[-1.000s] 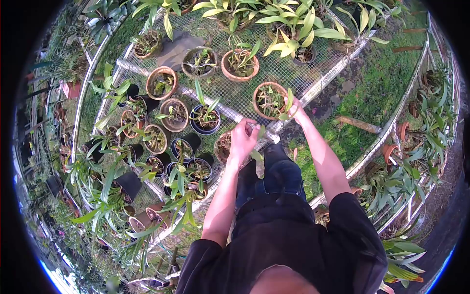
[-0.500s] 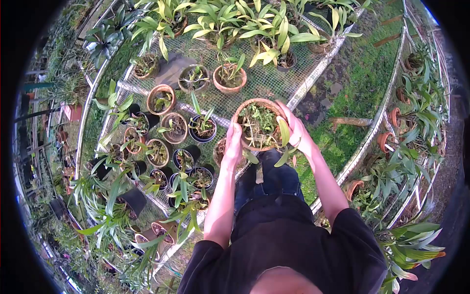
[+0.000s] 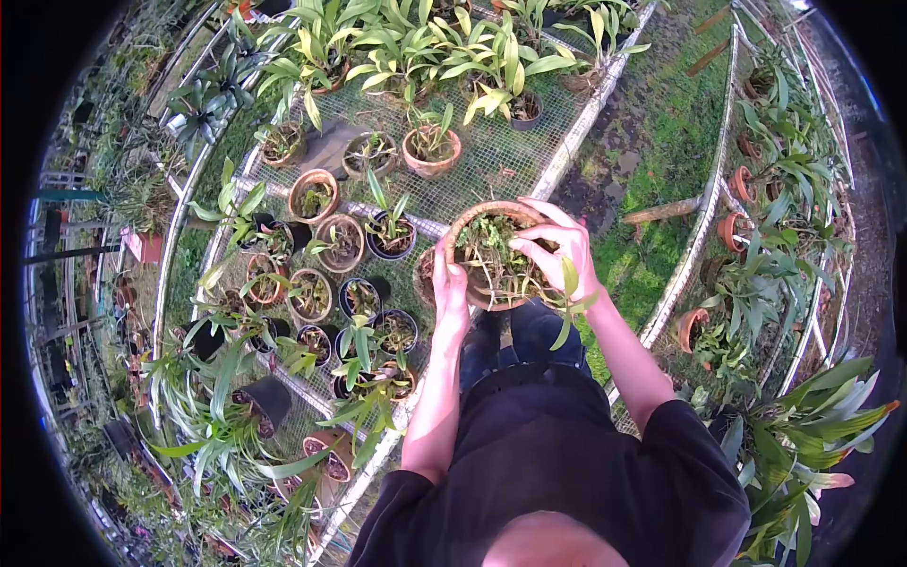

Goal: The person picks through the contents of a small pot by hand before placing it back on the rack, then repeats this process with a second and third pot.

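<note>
A round terracotta pot (image 3: 493,207) is held up in front of my body, tilted so its inside shows. Small leafy green plants (image 3: 491,230), dry stems and a few longer leaves grow in it. My left hand (image 3: 448,291) grips the pot's left side, thumb up along the rim. Over the right rim reaches my right hand (image 3: 567,257), its thumb and forefinger closed together among the small leafy plants. What exactly lies between those fingertips is mostly hidden.
A mesh-topped bench (image 3: 491,180) carries several potted plants, including a clay pot (image 3: 432,166) and a dark pot (image 3: 392,248). Large leafy plants (image 3: 397,57) stand at its far end. Another plant bench (image 3: 699,236) runs along the right, past a grass strip (image 3: 652,189).
My right hand has moved from the pot's outer right side to over its rim, fingers now in the small plants. My left hand still holds the pot. The view has shifted slightly.
</note>
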Demonstrator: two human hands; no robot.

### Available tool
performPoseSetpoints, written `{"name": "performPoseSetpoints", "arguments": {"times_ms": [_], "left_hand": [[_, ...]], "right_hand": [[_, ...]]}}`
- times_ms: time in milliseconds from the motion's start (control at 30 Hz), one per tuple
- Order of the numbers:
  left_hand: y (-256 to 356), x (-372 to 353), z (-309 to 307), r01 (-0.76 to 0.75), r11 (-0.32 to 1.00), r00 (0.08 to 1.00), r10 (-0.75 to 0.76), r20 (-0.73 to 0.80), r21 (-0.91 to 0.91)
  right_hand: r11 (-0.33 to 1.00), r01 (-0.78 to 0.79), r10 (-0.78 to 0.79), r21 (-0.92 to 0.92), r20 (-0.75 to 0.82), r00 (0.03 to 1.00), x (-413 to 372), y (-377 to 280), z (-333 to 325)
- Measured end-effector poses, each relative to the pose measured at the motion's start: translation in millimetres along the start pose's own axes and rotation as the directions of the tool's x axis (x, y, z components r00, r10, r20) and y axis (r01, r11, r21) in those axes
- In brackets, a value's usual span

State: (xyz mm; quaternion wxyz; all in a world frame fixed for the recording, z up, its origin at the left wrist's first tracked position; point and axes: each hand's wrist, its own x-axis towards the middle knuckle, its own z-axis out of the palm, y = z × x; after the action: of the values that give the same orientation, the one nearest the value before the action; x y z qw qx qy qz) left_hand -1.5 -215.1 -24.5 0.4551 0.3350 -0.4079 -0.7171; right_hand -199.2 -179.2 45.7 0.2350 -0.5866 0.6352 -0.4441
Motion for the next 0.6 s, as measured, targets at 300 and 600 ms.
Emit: {"name": "performPoseSetpoints", "arguments": {"times_ms": [300, 600], "left_hand": [[17.7, -22.0, 23.9, 0.067, 0.998, 0.996, -0.065, 0.053, -0.020], [4.9, -26.3, 54.2, 0.060, 0.990, 0.995, -0.070, -0.075, -0.127]], "right_hand": [[0.993, -0.022, 0.039, 0.116, -0.149, 0.988, -29.5, -20.3, -17.0], [0.795, 0.051, 0.107, 0.605, -0.222, 0.969, -26.6, 24.9, -76.2]]}}
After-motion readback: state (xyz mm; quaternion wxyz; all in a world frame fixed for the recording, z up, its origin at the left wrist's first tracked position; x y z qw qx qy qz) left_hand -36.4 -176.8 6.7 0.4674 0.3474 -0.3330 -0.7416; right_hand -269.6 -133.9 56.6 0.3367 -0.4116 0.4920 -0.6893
